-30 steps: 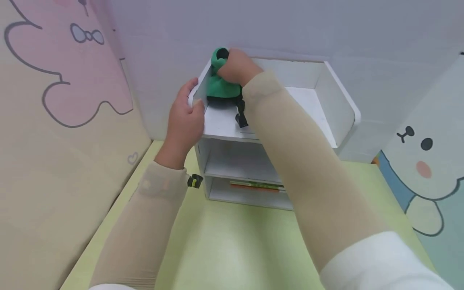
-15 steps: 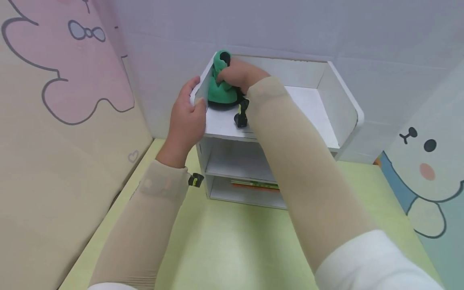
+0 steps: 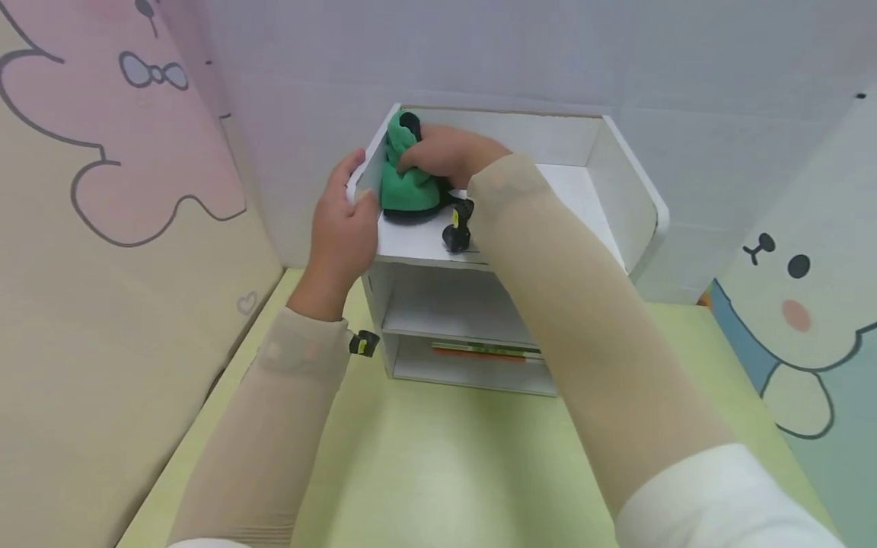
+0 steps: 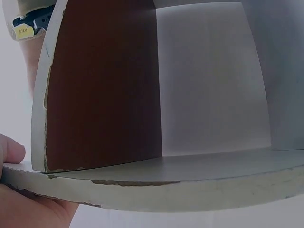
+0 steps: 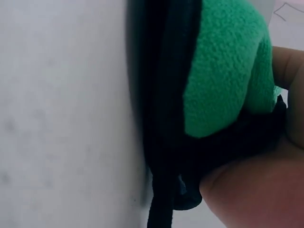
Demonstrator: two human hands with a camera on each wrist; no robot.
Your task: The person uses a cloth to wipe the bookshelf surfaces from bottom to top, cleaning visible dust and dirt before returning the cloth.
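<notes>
Green fleece pouch with black trim (image 3: 404,186) sits on the white wooden shelf unit's (image 3: 617,198) top, right hand (image 3: 445,152) curled over it. Left hand (image 3: 342,228) clasps the unit's left wall beside that grip. Pressing sideways could, I judge, tip the pouch against that wall.

This looks like a child's room or a play corner, because the soft wall panels (image 3: 103,251) carry pastel cartoon animals, a small white shelf unit (image 3: 617,198) stands in the back corner, and the floor is a light green mat (image 3: 438,472).

Flat books (image 3: 488,352) on the lowest shelf, above a green tabletop (image 3: 438,464).
</notes>
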